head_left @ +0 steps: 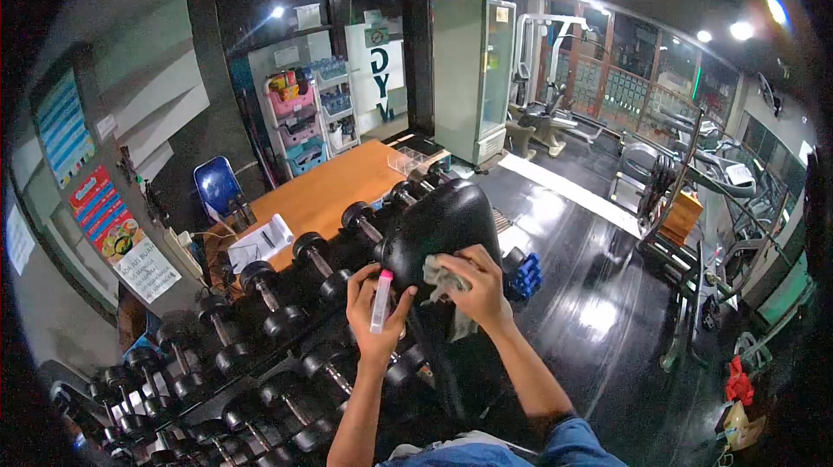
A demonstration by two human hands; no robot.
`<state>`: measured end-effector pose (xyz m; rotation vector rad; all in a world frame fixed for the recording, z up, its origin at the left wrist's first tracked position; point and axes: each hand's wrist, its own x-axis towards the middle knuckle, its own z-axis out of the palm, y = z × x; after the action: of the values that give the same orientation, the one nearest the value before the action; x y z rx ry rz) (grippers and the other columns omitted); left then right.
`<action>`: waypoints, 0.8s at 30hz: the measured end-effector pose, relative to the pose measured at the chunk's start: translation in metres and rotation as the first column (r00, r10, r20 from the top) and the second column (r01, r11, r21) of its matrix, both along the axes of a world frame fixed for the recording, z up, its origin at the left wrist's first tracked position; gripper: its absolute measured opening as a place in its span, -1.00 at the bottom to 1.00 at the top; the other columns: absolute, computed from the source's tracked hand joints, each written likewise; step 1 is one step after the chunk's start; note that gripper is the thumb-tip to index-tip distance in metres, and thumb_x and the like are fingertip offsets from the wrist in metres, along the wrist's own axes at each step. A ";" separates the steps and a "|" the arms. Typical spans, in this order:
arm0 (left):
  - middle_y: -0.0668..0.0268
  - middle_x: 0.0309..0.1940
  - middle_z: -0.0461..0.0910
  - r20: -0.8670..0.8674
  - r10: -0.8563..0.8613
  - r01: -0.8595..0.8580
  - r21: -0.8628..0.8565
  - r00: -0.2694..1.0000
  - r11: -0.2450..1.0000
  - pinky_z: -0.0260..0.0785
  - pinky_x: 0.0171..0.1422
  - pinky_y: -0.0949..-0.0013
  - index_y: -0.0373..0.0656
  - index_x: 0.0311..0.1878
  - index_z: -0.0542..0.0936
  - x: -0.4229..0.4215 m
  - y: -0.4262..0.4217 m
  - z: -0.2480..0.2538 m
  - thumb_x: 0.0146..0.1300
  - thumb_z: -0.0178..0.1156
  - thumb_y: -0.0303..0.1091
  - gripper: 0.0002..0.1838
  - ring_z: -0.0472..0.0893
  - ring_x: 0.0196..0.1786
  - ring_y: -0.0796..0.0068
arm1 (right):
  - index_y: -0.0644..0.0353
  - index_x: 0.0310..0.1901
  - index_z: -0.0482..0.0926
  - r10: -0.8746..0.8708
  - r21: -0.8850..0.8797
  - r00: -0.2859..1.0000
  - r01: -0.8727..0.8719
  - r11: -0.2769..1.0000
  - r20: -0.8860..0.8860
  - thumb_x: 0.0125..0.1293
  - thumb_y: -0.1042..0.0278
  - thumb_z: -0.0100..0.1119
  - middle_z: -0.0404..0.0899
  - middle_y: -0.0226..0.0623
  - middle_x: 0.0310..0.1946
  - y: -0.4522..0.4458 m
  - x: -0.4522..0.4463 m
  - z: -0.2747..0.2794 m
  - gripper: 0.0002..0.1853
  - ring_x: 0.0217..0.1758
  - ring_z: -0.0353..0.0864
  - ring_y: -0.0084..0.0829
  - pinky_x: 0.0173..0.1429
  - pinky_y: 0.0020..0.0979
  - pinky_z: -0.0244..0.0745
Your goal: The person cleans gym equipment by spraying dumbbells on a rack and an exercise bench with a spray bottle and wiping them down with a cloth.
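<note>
A black padded bench backrest (442, 224) rises in front of me, its surface shiny. My left hand (371, 315) is at the pad's lower left edge, its fingers closed around a slim clear bottle with a pink top (380, 302), held upright. In my right hand (480, 287) is a crumpled grey cloth (442, 278), pressed against the right part of the pad. The fingers bunch the cloth, so part of it is hidden.
Racks of black dumbbells (269, 298) stand close on the left. Behind them is a wooden desk (334, 185) with papers (260, 243) and a blue chair (217, 185). A fridge (460, 77) stands farther back. Weight machines (668, 198) line the right, beyond the dark floor (564, 267).
</note>
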<state>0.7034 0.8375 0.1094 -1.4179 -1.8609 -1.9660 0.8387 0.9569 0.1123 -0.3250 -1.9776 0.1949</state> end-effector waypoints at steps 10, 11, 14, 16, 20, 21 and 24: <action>0.08 0.02 0.55 -0.053 0.146 -0.144 0.050 0.988 0.988 0.42 -0.13 0.35 -0.26 -0.48 0.48 0.011 0.002 -0.007 -0.01 0.49 -0.37 -0.68 0.59 -0.22 0.32 | -0.36 -0.11 0.69 0.119 0.020 0.958 -0.128 0.992 0.262 -0.17 0.33 0.43 0.43 -0.55 -0.33 -0.006 0.035 -0.047 -0.52 -0.25 0.48 -0.42 -0.29 -0.41 0.56; 0.06 0.03 0.55 -0.091 0.182 -0.176 0.067 0.979 0.982 0.43 -0.12 0.34 -0.26 -0.48 0.48 0.013 0.004 -0.008 0.00 0.48 -0.38 -0.69 0.60 -0.20 0.31 | -0.35 -0.11 0.69 0.091 0.089 0.963 -0.117 0.989 0.252 -0.17 0.34 0.43 0.43 -0.53 -0.34 0.003 0.034 -0.043 -0.52 -0.26 0.49 -0.40 -0.29 -0.39 0.56; 0.03 0.05 0.56 -0.109 0.219 -0.211 0.076 0.970 0.974 0.44 -0.08 0.33 -0.26 -0.48 0.48 0.018 0.004 -0.011 0.01 0.46 -0.41 -0.71 0.62 -0.18 0.30 | -0.25 -0.10 0.69 0.053 -0.021 0.998 -0.052 0.998 0.031 -0.22 0.42 0.44 0.47 -0.44 -0.39 0.022 0.024 -0.004 -0.48 -0.29 0.51 -0.36 -0.25 -0.32 0.53; 0.02 0.06 0.56 -0.091 0.230 -0.223 0.075 0.969 0.972 0.44 -0.07 0.32 -0.26 -0.47 0.48 0.019 0.004 -0.012 0.01 0.46 -0.42 -0.72 0.62 -0.17 0.29 | -0.22 -0.10 0.69 0.030 -0.090 0.997 -0.036 0.995 -0.068 -0.24 0.44 0.44 0.48 -0.43 -0.41 0.030 0.013 0.009 -0.47 -0.30 0.51 -0.36 -0.23 -0.31 0.52; 0.03 0.07 0.56 -0.021 0.270 -0.270 0.018 0.963 0.963 0.44 -0.07 0.32 -0.28 -0.46 0.48 0.024 0.003 -0.012 0.04 0.44 -0.45 -0.74 0.64 -0.17 0.29 | -0.24 -0.10 0.69 0.100 -0.045 0.994 -0.102 0.994 -0.054 -0.24 0.46 0.44 0.47 -0.48 -0.40 0.025 0.014 0.006 -0.46 -0.30 0.50 -0.40 -0.23 -0.35 0.50; 0.04 0.07 0.56 -0.018 0.287 -0.287 0.011 0.958 0.958 0.44 -0.07 0.33 -0.29 -0.46 0.48 0.027 0.004 -0.011 0.04 0.43 -0.45 -0.74 0.64 -0.16 0.28 | -0.26 -0.10 0.69 0.178 0.028 0.982 -0.181 0.983 0.063 -0.23 0.45 0.44 0.46 -0.49 -0.39 0.019 0.021 -0.003 -0.46 -0.30 0.50 -0.41 -0.26 -0.38 0.51; 0.04 0.06 0.57 0.066 0.309 -0.310 0.002 0.949 0.951 0.44 -0.08 0.35 -0.31 -0.47 0.47 0.040 0.003 -0.003 0.06 0.41 -0.47 -0.74 0.65 -0.14 0.30 | -0.35 -0.11 0.69 0.184 0.170 0.965 -0.217 0.961 0.189 -0.24 0.38 0.45 0.38 -0.55 -0.42 0.027 0.030 -0.035 -0.47 -0.30 0.48 -0.46 -0.37 -0.48 0.53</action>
<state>0.7439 0.8403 0.1063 -0.9925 -1.9534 -1.8827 0.8690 0.9839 0.0771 -0.0161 -2.1817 0.1089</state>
